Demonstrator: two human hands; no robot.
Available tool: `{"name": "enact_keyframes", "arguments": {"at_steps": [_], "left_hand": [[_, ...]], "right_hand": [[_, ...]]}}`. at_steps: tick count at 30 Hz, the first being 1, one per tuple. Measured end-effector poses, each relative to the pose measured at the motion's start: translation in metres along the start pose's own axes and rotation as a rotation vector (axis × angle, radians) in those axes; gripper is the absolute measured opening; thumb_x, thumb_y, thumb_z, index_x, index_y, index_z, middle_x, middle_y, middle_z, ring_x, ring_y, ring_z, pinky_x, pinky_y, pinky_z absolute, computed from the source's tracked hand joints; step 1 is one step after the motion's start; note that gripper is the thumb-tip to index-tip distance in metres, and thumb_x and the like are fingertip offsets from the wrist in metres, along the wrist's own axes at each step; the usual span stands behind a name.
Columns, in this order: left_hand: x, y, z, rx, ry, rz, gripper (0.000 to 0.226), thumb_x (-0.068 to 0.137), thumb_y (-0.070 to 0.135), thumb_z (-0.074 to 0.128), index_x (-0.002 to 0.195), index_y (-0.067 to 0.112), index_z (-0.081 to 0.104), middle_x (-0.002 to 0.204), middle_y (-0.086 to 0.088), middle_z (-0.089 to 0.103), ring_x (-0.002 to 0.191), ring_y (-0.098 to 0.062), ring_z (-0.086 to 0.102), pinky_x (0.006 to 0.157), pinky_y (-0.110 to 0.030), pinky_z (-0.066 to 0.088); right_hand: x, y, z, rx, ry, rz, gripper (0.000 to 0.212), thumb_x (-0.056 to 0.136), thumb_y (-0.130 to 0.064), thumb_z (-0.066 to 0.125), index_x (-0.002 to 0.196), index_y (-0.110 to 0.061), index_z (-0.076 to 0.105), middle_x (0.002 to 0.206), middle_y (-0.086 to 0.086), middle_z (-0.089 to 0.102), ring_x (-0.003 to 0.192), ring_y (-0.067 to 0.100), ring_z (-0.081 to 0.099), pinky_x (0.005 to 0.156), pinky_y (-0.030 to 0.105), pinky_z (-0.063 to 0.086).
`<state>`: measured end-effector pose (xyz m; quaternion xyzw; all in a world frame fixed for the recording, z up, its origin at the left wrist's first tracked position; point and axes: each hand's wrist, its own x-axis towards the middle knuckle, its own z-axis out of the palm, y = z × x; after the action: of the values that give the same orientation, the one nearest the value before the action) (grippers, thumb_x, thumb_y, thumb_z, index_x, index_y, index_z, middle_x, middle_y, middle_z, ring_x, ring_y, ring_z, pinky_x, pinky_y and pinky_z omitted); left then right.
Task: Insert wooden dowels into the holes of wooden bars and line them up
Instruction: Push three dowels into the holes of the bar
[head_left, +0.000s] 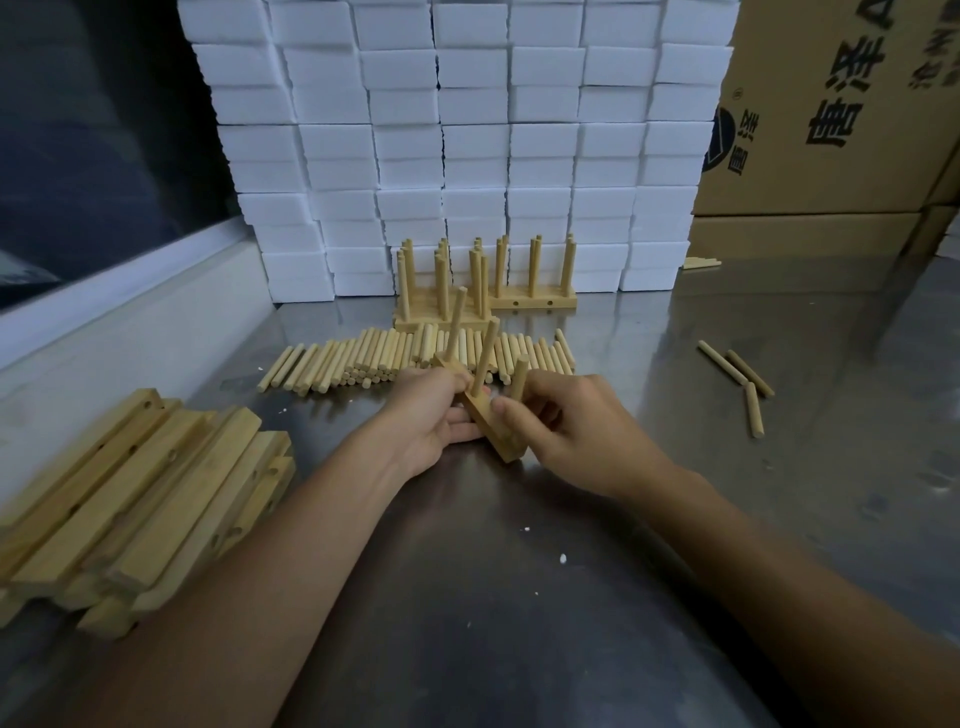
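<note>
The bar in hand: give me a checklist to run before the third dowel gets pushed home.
1. Left hand grips the bar: ok.
2. Right hand pinches the third dowel: ok.
3. Two dowels already stand in the bar: ok.
4. Third dowel fully seated: cannot tell, fingers hide its base.
5. Loose dowels within reach on the table: ok.
6. Finished bars lined up behind: ok.

A steel counter (571, 545) (dully reflective) backs onto stacked white foam blocks (467, 145), cardboard boxes (831, 114) right, a dark window (93, 130) left.
</note>
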<state>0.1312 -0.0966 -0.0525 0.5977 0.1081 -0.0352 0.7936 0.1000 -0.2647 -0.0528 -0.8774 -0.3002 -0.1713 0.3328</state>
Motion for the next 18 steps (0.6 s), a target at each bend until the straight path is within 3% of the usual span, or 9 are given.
{"name": "enact_keyframes", "arguments": {"at_steps": [3, 6, 9, 14, 18], "left_hand": [[-0.002, 0.001, 0.001, -0.032, 0.009, -0.009, 0.013, 0.100, 0.000, 0.042, 0.100, 0.002, 0.055, 0.090, -0.020, 0.068, 0.062, -0.026, 0.073, 0.050, -0.037, 0.057], [-0.002, 0.001, 0.001, -0.095, 0.016, -0.027, 0.011, 0.102, 0.001, 0.040, 0.103, 0.002, 0.052, 0.100, -0.023, 0.066, 0.067, -0.029, 0.074, 0.053, -0.041, 0.060], [-0.004, 0.002, 0.001, -0.118, 0.005, -0.021, 0.012, 0.103, 0.001, 0.040, 0.101, 0.003, 0.051, 0.098, -0.022, 0.067, 0.067, -0.029, 0.075, 0.052, -0.040, 0.060], [-0.005, 0.003, 0.001, -0.165, -0.015, -0.020, 0.011, 0.102, 0.001, 0.043, 0.107, -0.001, 0.052, 0.078, -0.018, 0.074, 0.070, -0.031, 0.075, 0.052, -0.040, 0.060], [-0.006, 0.002, 0.001, -0.183, -0.039, 0.000, 0.011, 0.100, 0.001, 0.050, 0.108, -0.003, 0.054, 0.085, -0.021, 0.074, 0.076, -0.032, 0.075, 0.056, -0.038, 0.060]], "right_hand": [[-0.001, 0.004, 0.001, -0.033, 0.038, 0.010, 0.029, 0.090, -0.055, 0.061, 0.080, -0.029, 0.058, 0.067, -0.011, 0.062, 0.062, 0.006, 0.060, 0.058, 0.030, 0.053], [0.000, 0.009, 0.002, -0.116, 0.021, 0.056, 0.036, 0.082, -0.059, 0.069, 0.091, -0.024, 0.065, 0.079, -0.014, 0.061, 0.070, 0.004, 0.058, 0.062, 0.025, 0.052], [-0.001, 0.014, 0.005, -0.109, -0.012, 0.138, 0.037, 0.080, -0.054, 0.074, 0.097, -0.021, 0.069, 0.080, -0.014, 0.064, 0.071, 0.005, 0.061, 0.065, 0.025, 0.053], [-0.003, 0.017, 0.004, -0.018, 0.048, 0.221, 0.020, 0.083, -0.042, 0.076, 0.090, -0.025, 0.070, 0.074, -0.016, 0.064, 0.071, -0.002, 0.062, 0.059, 0.009, 0.046], [-0.001, 0.022, -0.001, 0.049, 0.075, 0.294, 0.018, 0.088, -0.035, 0.074, 0.098, -0.020, 0.072, 0.081, -0.012, 0.067, 0.074, 0.000, 0.063, 0.063, 0.010, 0.048]]}}
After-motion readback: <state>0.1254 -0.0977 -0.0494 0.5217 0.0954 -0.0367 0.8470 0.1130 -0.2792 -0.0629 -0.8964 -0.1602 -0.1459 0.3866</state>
